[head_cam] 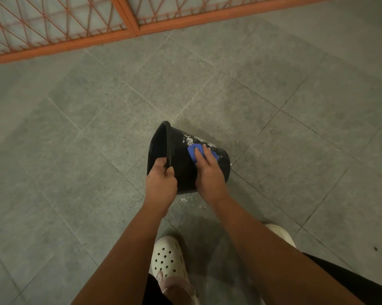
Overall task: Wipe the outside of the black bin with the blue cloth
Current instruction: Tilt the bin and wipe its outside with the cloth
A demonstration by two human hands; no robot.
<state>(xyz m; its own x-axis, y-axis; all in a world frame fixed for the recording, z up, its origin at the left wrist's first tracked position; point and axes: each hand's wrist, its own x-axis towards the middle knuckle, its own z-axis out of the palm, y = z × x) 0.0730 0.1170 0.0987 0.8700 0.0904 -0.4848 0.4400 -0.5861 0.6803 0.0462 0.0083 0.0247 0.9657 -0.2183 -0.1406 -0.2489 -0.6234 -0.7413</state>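
A black bin (pixel 181 157) is tipped on its side above the grey tiled floor, its open mouth facing left. My left hand (pixel 161 181) grips the bin's rim at the near edge. My right hand (pixel 208 172) presses a blue cloth (pixel 195 153) flat against the bin's outer wall. White soapy foam (pixel 191 139) speckles the wall beyond the cloth and toward the bin's base. Most of the cloth is hidden under my fingers.
Grey floor tiles (pixel 97 128) spread all around. An orange metal grille gate (pixel 75 23) runs along the far edge. My feet in white perforated clogs (pixel 168 258) stand just below the bin. Wet foam spots (pixel 192 201) lie on the floor under the bin.
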